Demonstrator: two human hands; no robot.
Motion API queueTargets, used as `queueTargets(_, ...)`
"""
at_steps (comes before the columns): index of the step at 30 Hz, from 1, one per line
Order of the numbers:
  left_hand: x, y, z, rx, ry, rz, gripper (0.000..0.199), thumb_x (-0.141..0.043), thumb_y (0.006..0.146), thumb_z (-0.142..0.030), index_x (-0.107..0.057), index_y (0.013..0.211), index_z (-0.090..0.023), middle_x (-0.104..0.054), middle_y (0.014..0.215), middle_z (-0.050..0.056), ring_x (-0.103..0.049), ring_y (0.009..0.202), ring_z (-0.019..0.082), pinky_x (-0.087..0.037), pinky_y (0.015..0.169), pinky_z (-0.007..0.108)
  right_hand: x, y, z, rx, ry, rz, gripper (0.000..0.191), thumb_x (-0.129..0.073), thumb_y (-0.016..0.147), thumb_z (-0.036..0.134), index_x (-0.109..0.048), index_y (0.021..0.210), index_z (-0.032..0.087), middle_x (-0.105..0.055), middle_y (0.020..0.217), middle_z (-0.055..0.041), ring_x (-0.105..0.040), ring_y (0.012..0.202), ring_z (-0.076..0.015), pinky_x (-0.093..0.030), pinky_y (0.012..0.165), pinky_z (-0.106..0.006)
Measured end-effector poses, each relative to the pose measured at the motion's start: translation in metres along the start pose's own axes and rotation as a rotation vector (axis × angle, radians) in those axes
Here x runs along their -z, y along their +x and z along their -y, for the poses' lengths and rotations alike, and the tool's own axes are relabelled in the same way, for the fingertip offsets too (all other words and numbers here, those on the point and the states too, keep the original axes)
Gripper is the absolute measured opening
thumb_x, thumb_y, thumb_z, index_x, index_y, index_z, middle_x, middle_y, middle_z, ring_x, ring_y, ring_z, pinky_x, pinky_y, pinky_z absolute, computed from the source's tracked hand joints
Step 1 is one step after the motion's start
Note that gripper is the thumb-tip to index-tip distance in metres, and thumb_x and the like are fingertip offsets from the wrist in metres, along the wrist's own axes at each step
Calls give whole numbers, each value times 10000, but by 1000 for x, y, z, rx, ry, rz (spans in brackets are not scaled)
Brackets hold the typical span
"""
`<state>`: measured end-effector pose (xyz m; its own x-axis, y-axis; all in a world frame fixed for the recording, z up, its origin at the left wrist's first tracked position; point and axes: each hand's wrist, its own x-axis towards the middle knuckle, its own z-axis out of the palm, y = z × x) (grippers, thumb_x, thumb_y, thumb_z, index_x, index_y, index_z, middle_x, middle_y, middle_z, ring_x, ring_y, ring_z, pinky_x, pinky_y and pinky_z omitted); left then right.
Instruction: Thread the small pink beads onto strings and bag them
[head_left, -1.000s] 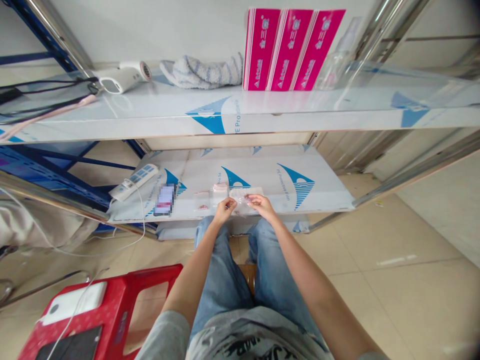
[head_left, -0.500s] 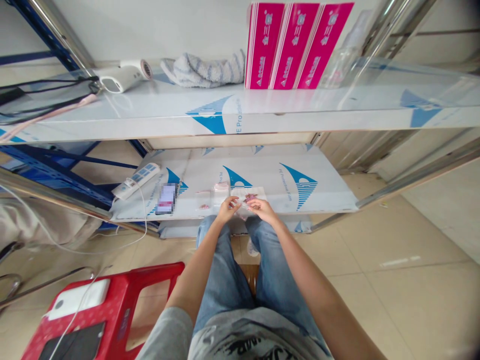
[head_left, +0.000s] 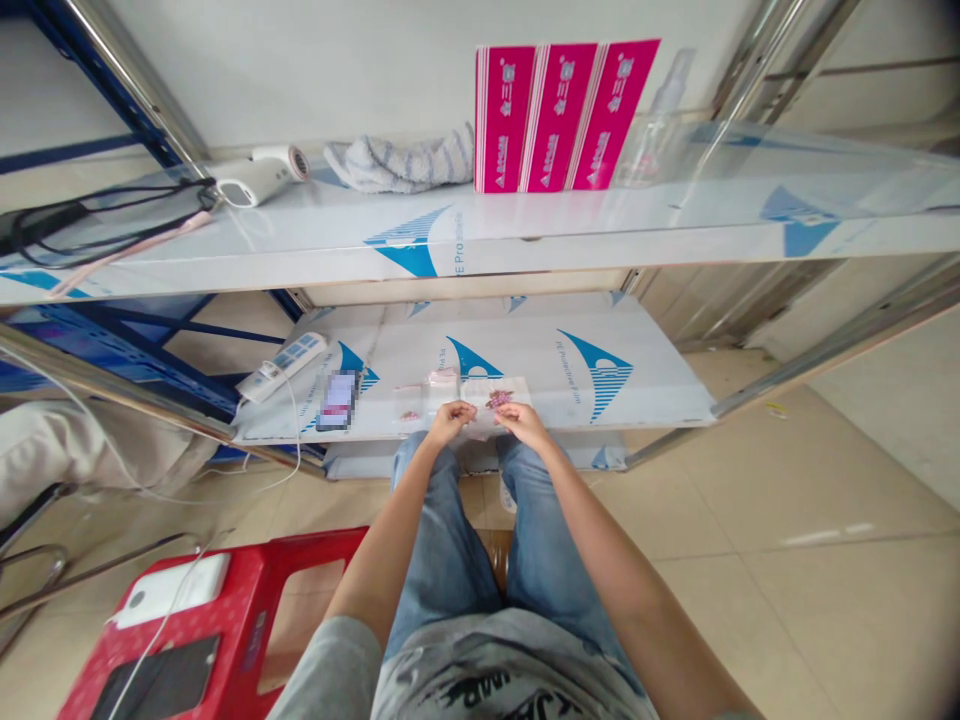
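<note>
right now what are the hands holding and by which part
Both hands seem to pinch a small clear plastic packet along its near edge, the left hand at one side, the right hand at the other; the exact grip is too small to tell.

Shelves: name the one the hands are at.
The lower shelf, under the left hand and right hand, bearing the power strip; the upper shelf holds the magenta boxes.

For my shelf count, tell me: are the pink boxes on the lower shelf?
No, the pink boxes stand upright on the upper shelf, beside a gray striped cloth.
</note>
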<state>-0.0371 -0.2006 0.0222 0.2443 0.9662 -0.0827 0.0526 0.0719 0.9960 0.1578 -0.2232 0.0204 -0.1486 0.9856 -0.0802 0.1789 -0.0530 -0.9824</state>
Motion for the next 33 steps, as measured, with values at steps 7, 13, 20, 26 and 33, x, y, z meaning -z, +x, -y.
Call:
queueTargets(7, 6, -10, -6, 50, 18, -51, 341, -720, 558, -451, -685, 688, -137, -649, 638, 39, -514, 566, 107, -370, 543, 228, -7, 4, -1, 39, 11, 36, 231, -600, 704, 399, -578, 736, 172, -645, 679, -43, -571, 566, -139, -440, 515, -249)
queueTargets(13, 13, -16, -1, 110, 46, -45, 309, -719, 567, -427, -698, 676, -140, -632, 625, 28, -493, 577, 108, -362, 567, 238, -13, 5, -4, 73, -22, 72, 183, -574, 718, 360, -543, 697, 181, -612, 646, -27, -551, 549, -132, -428, 521, -248)
queueTargets(20, 18, -20, -6, 103, 7, -88, 243, -694, 597, -382, -692, 680, -153, -655, 692, 39, -524, 654, 129, -375, 629, 246, -24, 11, 3, 29, 28, 48, 199, -603, 691, 362, -576, 733, 169, -613, 667, -29, -575, 620, -149, -442, 563, -257)
queueTargets(26, 0, -20, -3, 91, -88, -160, 292, -680, 622, -438, -665, 697, -156, -631, 658, 16, -507, 603, 106, -367, 600, 230, -24, 16, 5, 52, 65, 30, 212, -619, 669, 380, -555, 664, 177, -573, 603, 1, -535, 570, -127, -418, 530, -242)
queueTargets(33, -18, -21, 7, 55, -170, -233, 399, -670, 621, -529, -605, 662, -138, -513, 541, -36, -412, 512, 70, -312, 532, 213, -27, 19, 6, -2, 71, 41, 217, -618, 675, 396, -578, 672, 183, -594, 616, -4, -544, 584, -135, -415, 520, -237)
